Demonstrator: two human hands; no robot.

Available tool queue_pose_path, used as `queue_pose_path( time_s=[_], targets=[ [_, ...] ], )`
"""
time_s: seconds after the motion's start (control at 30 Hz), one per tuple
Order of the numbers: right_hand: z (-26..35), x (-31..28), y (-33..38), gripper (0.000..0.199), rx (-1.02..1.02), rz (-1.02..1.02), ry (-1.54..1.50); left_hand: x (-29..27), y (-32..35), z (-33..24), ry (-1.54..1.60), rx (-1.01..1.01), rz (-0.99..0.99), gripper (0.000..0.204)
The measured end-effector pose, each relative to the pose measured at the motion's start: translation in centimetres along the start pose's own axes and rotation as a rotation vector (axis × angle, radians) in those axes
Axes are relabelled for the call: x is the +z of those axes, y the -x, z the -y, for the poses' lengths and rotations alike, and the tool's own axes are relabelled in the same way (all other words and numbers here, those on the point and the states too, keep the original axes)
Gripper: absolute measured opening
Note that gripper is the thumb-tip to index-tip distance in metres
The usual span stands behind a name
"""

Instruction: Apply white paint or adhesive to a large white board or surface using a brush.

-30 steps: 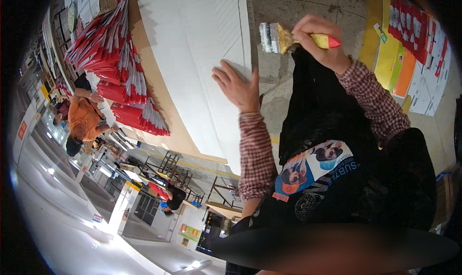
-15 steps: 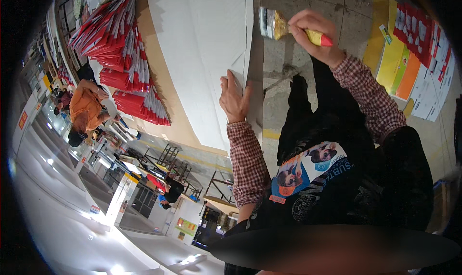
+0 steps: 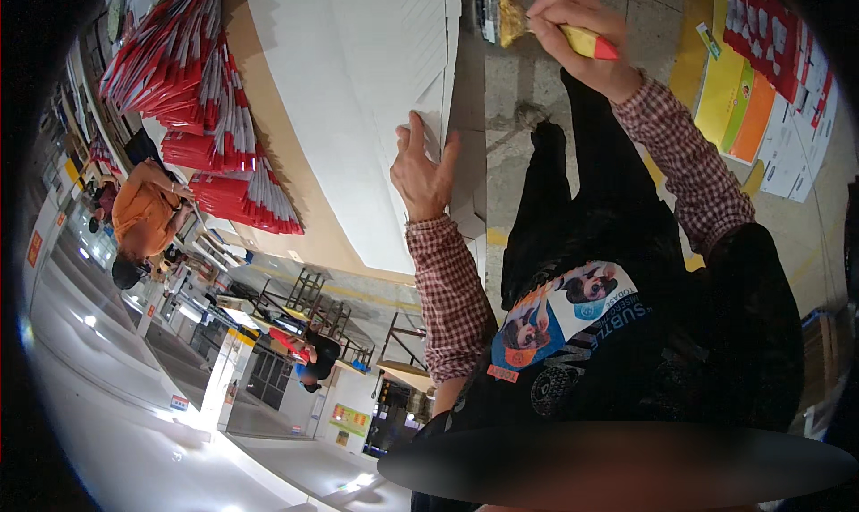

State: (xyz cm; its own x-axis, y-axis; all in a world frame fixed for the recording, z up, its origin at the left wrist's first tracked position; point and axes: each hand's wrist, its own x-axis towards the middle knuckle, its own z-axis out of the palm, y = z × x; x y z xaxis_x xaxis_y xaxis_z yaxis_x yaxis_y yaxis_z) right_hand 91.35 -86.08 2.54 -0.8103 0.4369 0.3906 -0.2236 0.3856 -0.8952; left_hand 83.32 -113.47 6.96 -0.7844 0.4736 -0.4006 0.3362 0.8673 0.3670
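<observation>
My right hand (image 3: 586, 42) is closed around the yellow and red handle of a wide flat paintbrush (image 3: 512, 20). Its pale bristles point left, just beside the table's edge, and look apart from the paper. Large white sheets (image 3: 331, 91) lie on the table, their right-hand edges staggered in narrow overlapping strips. On that edge rests my left hand (image 3: 422, 172), fingers spread and thumb apart, the fingertips touching the sheets near a lifted or folded corner.
Fanned piles of red and white printed pieces (image 3: 210, 136) lie on brown board (image 3: 259, 91) to the left. Right of me, colourful printed sheets (image 3: 752, 91) lie by a yellow floor line. Far left, a person in orange (image 3: 148, 212) works; another in black (image 3: 322, 351) is beyond.
The brush has moved slightly left and up in my right hand. My left hand has shifted a little left and up. The sheets' staggered edges show more now. The whole view has shifted slightly.
</observation>
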Motion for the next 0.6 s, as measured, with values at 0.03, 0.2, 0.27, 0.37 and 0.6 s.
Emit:
queue_pose_path(
  time_s=[0.03, 0.2, 0.27, 0.37, 0.6],
  targets=[
    [-0.3, 0.2, 0.7, 0.007, 0.003, -0.001, 0.008, 0.3, -0.1, -0.1, -0.021, 0.016, -0.006, 0.07],
    [1.8, 0.3, 3.4, 0.008, 0.024, 0.066, -0.047, 2.3, 0.6, -1.0, -0.227, -0.067, -0.058, 0.083],
    [2.5, -0.3, 4.4, 0.008, 0.079, 0.04, -0.063, 4.8, 1.3, -1.6, -0.266, -0.182, -0.131, 0.105],
    [2.6, -0.8, 5.1, 0.008, 0.105, 0.004, -0.051, 8.5, 3.8, 0.0, -0.388, -0.179, -0.31, 0.113],
    [0.9, -1.4, 3.8, 0.008, -0.052, -0.045, -0.087, 5.1, 5.7, 1.7, -0.232, -0.132, -0.08, 0.102]
  ],
)
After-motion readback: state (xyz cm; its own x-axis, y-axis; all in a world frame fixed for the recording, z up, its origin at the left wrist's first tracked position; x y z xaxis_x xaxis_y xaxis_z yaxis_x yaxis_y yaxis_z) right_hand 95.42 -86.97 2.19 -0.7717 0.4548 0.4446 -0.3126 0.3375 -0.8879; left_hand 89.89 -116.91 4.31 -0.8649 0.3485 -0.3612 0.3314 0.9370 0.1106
